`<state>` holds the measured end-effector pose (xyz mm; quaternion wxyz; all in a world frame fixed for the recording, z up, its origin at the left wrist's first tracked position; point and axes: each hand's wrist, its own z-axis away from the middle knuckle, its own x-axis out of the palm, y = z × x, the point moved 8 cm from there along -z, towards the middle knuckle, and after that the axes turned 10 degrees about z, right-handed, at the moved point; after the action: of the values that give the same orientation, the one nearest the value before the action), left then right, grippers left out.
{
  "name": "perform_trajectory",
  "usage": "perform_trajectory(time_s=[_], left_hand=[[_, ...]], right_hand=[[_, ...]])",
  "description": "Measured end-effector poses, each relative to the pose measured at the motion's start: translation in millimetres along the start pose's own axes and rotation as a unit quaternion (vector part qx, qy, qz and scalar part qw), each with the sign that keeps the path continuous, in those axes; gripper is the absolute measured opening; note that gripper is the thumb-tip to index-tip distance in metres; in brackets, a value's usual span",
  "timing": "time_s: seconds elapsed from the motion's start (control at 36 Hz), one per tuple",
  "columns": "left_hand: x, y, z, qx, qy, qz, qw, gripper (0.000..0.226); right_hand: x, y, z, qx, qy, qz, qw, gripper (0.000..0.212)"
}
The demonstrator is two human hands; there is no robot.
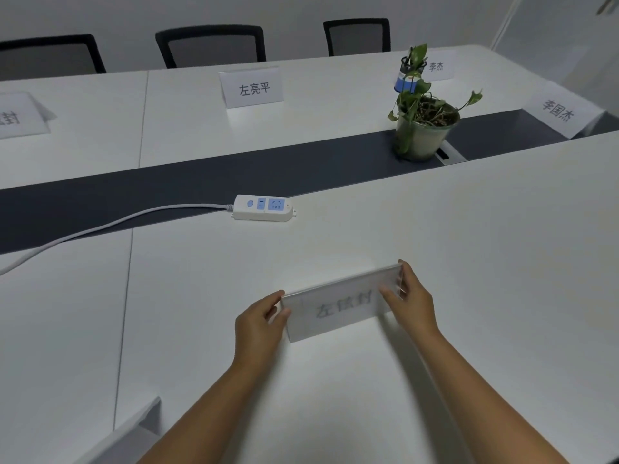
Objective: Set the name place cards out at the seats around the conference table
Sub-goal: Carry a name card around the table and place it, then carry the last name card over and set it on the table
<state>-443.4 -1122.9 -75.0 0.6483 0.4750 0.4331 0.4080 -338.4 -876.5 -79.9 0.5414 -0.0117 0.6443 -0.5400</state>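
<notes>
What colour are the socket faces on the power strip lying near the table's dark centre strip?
Light blue, set in a white body; the power strip shows clearly in the head view.

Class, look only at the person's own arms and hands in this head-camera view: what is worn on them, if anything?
Nothing is worn. The left hand and right hand are bare: no gloves, and no rings that can be made out. Both forearms are uncovered down to the picture's bottom edge, with no sleeve, watch, bracelet or marking in view. Any sleeve would lie out of frame.

Held card point(341, 308) on near surface point(469, 262); power strip point(263, 208) beyond it; potted plant point(423, 128) far right; three chairs point(212, 45) behind far edge.
</notes>
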Motion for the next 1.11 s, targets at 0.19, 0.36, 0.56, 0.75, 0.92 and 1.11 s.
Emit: perform_trajectory(time_s=[0.19,0.36,0.56,0.75,0.92,1.11], left_hand=[[-1.2,-2.0,0.9,-0.007,0.001,0.007,1.000,0.035],[-0.8,0.5,1.2,-0.009,0.001,0.002,1.000,0.035],[-0.7,-1.0,-1.0,-0.008,-0.007,-0.010,1.000,0.036],[-2.3,-1.2,5.0,-0.022,-0.026,-0.043,0.998,0.058],[-44.0,5.7,66.7,-0.002,0.041,0.014,0.999,0.058],[-116.7,-25.9,178.2,0.014,0.167,-0.038,0.985,0.038]], right_hand=[[0.9,-3.4,-2.0,0.002,0.005,-0.009,1.000,0.061],[1.0,-6.2,-1.3,0.004,0.005,-0.014,1.000,0.061],[1.0,-6.9,-0.8,0.009,0.005,-0.010,1.000,0.061],[-1.3,-10.0,11.4,-0.003,0.010,0.031,0.999,0.067],[7.7,-14.3,60.2,-0.024,0.034,0.058,0.997,0.050],[76.7,-43.1,136.0,-0.121,-0.120,0.066,0.983,0.043]])
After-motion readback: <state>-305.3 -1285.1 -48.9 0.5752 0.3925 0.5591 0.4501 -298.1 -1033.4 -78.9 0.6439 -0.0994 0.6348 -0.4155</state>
